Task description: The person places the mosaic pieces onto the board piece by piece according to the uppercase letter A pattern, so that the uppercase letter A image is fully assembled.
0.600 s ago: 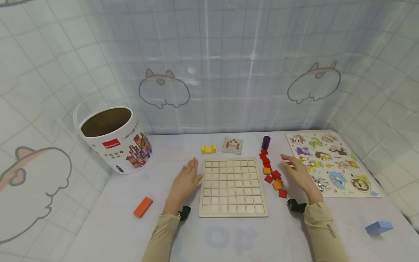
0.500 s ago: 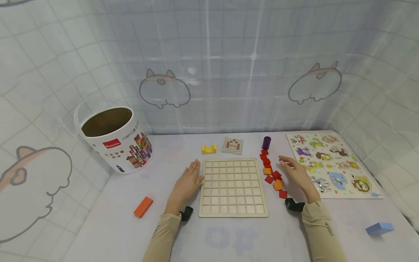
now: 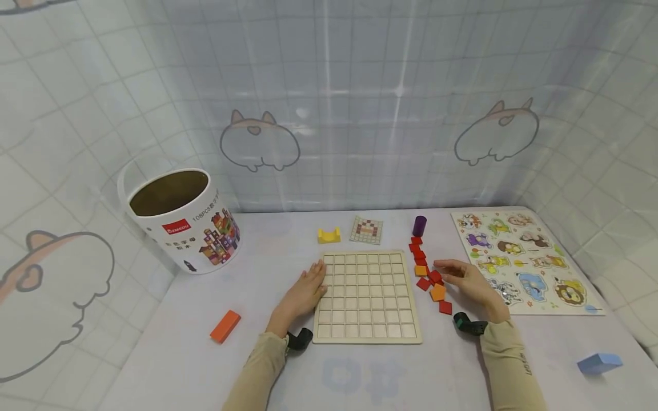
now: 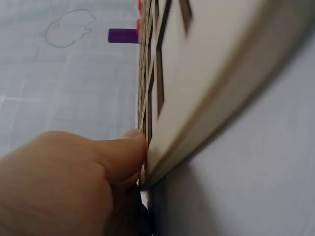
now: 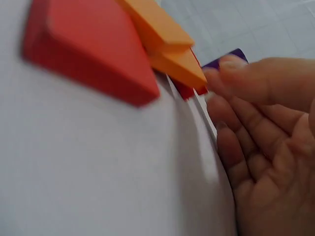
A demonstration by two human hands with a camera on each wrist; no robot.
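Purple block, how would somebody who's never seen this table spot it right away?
Start at the big wooden grid board in the middle of the table. Along its right side lies a trail of small red tiles, and the purple block stands at the far end of that trail. It is an upright, round-sided cylinder, whereas the tiles nearest it are flat and red.

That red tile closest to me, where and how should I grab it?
Pinch the red tile by its left and right edges, probably best from above and the right, the side your right hand is on. It lies flat with visible thickness to pinch, and orange tiles crowd its far edge.
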